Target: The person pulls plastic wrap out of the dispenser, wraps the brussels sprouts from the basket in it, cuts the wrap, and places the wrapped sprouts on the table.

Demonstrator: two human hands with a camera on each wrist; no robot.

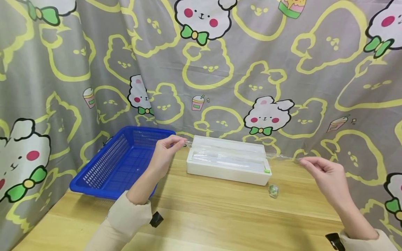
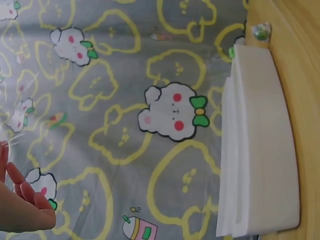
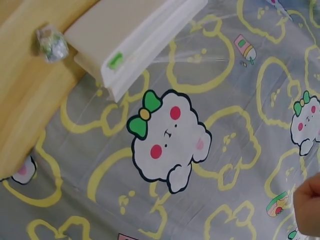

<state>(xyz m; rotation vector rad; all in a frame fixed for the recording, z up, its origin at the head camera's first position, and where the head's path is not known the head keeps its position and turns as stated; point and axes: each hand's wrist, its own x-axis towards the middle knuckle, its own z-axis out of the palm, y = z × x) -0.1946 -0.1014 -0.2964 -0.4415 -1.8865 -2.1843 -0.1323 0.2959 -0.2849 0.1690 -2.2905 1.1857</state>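
Observation:
A thin clear plastic film (image 1: 282, 157) stretches between both hands. It passes over a long white box (image 1: 227, 176), which looks like a cling film dispenser with a small green slider (image 1: 267, 171) at its right end. My left hand (image 1: 164, 153) pinches the film's left end above the box's left side, near the basket. Out to the right of the box, my right hand (image 1: 329, 177) pinches the other end. Only part of the left hand (image 2: 25, 200) shows in the left wrist view; the right hand (image 3: 307, 207) barely enters its own.
A blue plastic basket (image 1: 110, 188) stands at the left of the wooden table (image 1: 201, 216). A small crumpled clear lump with green in it (image 1: 273, 191) lies just in front of the box's right end. Behind the table hangs a grey patterned curtain (image 1: 169, 69).

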